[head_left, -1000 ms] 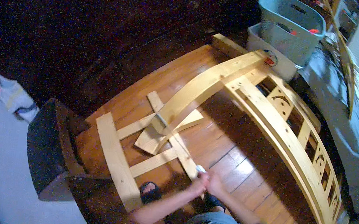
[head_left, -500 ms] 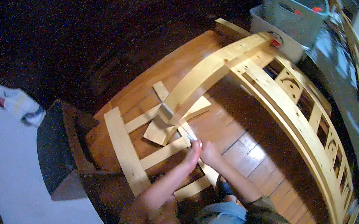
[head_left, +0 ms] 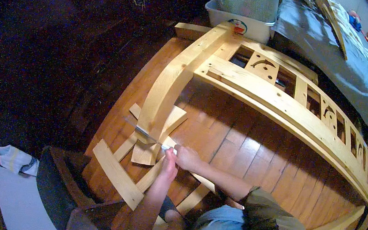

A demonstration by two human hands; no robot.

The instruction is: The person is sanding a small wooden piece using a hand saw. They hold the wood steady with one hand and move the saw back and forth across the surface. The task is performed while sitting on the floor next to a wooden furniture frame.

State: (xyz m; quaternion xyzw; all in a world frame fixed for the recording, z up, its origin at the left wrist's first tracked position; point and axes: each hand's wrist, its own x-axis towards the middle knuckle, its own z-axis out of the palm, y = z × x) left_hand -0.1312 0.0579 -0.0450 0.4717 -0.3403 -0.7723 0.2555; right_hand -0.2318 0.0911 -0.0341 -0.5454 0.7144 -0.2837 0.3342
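My left hand (head_left: 169,161) and my right hand (head_left: 186,157) meet at the handle end of a slim metal tool (head_left: 145,133). Both are closed around it. Its flat blade runs up and left, and lies against the foot of a pale wooden post (head_left: 169,85). The post belongs to a pale wooden bed frame (head_left: 286,104) lying on the wooden floor. Flat wooden offcuts (head_left: 144,154) sit under the post's foot, just beside my hands. I cannot tell whether the blade cuts into the wood.
Loose wooden slats (head_left: 115,173) lie crossed on the floor (head_left: 244,145) left of my hands. A dark box (head_left: 58,182) and a crumpled cloth (head_left: 11,158) are at the lower left. Plastic bins (head_left: 245,12) and a grey-sheeted mattress (head_left: 339,51) stand beyond the frame.
My hands have moved up and left to the post's foot. The tool's blade now rests against the post. The view has shifted closer to the frame.
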